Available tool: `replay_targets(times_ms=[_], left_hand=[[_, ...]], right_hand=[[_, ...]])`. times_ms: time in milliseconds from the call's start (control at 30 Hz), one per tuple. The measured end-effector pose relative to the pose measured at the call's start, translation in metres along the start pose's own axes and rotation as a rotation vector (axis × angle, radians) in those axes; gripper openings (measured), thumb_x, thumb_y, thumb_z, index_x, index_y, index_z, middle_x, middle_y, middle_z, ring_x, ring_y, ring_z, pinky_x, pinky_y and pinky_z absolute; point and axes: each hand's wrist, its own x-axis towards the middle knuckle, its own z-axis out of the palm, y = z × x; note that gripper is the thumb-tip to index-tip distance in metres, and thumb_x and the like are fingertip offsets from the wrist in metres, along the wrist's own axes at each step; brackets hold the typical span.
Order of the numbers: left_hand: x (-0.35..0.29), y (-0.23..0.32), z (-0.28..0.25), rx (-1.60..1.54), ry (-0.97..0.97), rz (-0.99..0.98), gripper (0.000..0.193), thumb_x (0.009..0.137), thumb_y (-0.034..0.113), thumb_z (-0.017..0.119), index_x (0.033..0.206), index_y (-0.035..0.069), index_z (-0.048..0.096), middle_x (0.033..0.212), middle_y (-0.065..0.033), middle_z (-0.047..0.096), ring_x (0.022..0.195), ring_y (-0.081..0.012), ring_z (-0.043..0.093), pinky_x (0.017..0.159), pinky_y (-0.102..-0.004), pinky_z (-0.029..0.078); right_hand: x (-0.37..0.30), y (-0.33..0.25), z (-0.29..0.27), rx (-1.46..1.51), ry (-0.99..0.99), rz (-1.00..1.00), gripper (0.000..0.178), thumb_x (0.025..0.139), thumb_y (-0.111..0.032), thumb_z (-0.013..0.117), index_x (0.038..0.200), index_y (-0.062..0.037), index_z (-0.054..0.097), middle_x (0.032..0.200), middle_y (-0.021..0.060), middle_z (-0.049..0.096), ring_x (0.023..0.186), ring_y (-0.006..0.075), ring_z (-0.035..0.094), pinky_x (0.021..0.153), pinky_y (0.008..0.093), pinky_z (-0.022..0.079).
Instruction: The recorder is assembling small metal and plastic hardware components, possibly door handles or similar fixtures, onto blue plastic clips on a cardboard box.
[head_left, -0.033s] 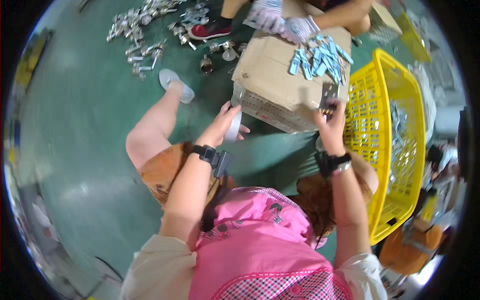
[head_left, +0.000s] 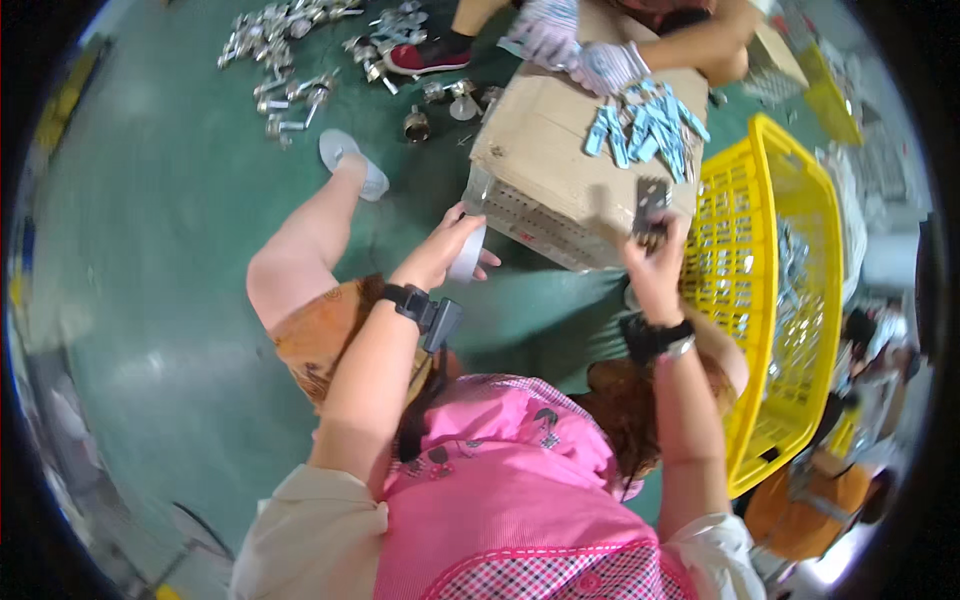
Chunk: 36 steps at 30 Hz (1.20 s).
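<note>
My left hand is closed around a whitish roll of tape, just off the near left corner of a cardboard box. Between thumb and fingers, my right hand grips a dark metal plate with holes, held over the box's near right edge. Its lower end is hidden by my fingers. On the box top lies a loose pile of light-blue strip-shaped pieces. Across the box, another person's gloved hands rest close together at the far edge.
A tall yellow plastic basket stands against the box's right side, with metal pieces inside. Shiny metal parts are scattered on the green floor at the far left. The other person's red shoe is beside them.
My right hand and the metal plate have shifted slightly left and nearer to me. The left hand keeps its grip on the roll; the whole view has tilted a little.
</note>
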Motion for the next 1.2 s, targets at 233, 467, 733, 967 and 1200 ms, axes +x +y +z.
replay_targets(times_ms=[233, 467, 733, 967, 1200], left_hand=[[-0.013, 0.007, -0.003, -0.037, -0.078, 0.058, 0.028, 0.092, 0.024, 0.044, 0.115, 0.008, 0.047, 0.086, -0.0114, 0.056, 0.064, -0.0225, 0.064, 0.044, -0.0308, 0.049], [-0.001, 0.026, 0.020, 0.050, 0.099, 0.182, 0.032, 0.094, 0.027, 0.043, 0.116, 0.004, 0.046, 0.076, -0.0093, 0.059, 0.051, -0.0169, 0.060, 0.039, -0.0262, 0.045], [-0.011, 0.020, 0.012, 0.078, -0.037, 0.204, 0.058, 0.090, 0.016, 0.040, 0.139, -0.005, 0.016, 0.088, -0.0189, 0.061, 0.060, -0.0233, 0.064, 0.042, -0.0315, 0.050], [-0.032, 0.019, 0.005, -0.004, -0.136, 0.018, 0.064, 0.091, 0.026, 0.045, 0.142, 0.002, 0.014, 0.106, -0.0173, 0.059, 0.057, -0.0242, 0.064, 0.042, -0.0308, 0.048], [-0.023, 0.011, 0.003, 0.044, -0.046, -0.012, 0.076, 0.089, 0.045, 0.053, 0.139, -0.002, 0.021, 0.125, -0.0186, 0.047, 0.060, -0.0252, 0.063, 0.046, -0.0319, 0.053]], right_hand=[[-0.010, -0.064, 0.069, -0.031, -0.323, -0.132, 0.034, 0.067, -0.009, 0.074, 0.094, -0.0052, 0.052, 0.085, 0.0114, 0.061, 0.076, 0.0273, 0.061, 0.068, 0.0342, 0.048], [0.016, -0.061, 0.096, -0.321, -0.234, -0.588, 0.031, 0.069, -0.002, 0.066, 0.095, -0.0056, 0.050, 0.089, 0.0089, 0.061, 0.076, 0.0296, 0.057, 0.072, 0.0368, 0.039], [0.024, -0.058, 0.095, -0.359, -0.228, -0.581, 0.029, 0.070, -0.003, 0.065, 0.094, -0.0053, 0.049, 0.088, 0.0080, 0.061, 0.075, 0.0280, 0.057, 0.071, 0.0366, 0.038], [0.025, -0.068, 0.100, -0.352, -0.254, -0.614, 0.029, 0.071, -0.003, 0.065, 0.095, -0.0047, 0.049, 0.089, 0.0072, 0.061, 0.078, 0.0271, 0.058, 0.071, 0.0364, 0.038], [0.018, -0.068, 0.091, -0.371, -0.282, -0.597, 0.031, 0.069, -0.003, 0.065, 0.096, -0.0044, 0.049, 0.091, 0.0075, 0.061, 0.080, 0.0272, 0.058, 0.072, 0.0366, 0.038]])
